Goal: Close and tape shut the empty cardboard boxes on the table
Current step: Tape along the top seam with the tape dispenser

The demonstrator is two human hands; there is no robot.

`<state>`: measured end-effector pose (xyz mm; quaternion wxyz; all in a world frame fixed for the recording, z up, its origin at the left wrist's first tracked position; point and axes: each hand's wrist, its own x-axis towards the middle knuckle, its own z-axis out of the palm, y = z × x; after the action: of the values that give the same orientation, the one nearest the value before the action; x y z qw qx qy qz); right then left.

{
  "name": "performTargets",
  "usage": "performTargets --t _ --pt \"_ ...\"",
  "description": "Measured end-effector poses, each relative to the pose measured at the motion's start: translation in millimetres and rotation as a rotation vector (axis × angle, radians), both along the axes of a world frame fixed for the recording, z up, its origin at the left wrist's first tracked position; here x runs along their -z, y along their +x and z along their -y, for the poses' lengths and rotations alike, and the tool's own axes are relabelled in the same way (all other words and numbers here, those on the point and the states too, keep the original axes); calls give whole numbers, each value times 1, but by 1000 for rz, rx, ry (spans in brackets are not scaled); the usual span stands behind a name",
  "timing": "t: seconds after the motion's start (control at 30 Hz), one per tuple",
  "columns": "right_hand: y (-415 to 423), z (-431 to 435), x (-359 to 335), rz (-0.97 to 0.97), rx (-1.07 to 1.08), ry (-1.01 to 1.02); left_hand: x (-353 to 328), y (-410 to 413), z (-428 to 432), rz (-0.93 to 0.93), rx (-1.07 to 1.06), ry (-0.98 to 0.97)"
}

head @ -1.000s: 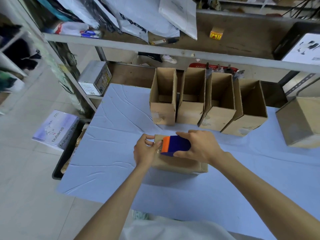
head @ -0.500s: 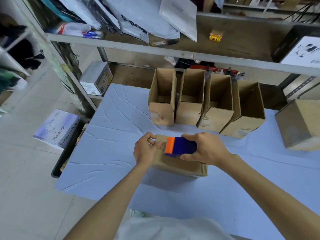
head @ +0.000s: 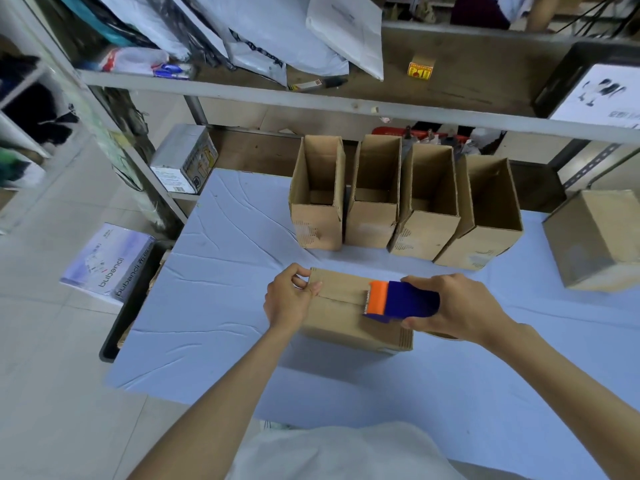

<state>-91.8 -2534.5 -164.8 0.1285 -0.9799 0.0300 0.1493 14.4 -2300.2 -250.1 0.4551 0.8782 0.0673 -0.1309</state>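
taping light, stiff box: left hand pinches its end, right hand clamped round tape gun.

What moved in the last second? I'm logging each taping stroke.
The right hand drew the tape dispenser rightward along the closed box seam. The left hand stayed pinned at the box's left end; the four open boxes didn't move.

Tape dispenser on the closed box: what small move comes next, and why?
Probably draw the tape dispenser on to the box's right edge. The right hand holds it partway along the seam of the closed box, the left hand pins the left end, and the stretch under and beyond the dispenser looks untaped.
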Motion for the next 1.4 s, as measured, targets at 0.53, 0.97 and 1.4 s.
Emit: performTargets --t 0.53,0.97,1.4 --pt "-1 -11 8 82 69 -18 -8 -8 8 9 -32 -10" --pt "9 -28 14 136 72 24 6 -9 15 363 607 -53" --pt "-26 18 7 44 99 77 14 -6 17 346 550 -113"
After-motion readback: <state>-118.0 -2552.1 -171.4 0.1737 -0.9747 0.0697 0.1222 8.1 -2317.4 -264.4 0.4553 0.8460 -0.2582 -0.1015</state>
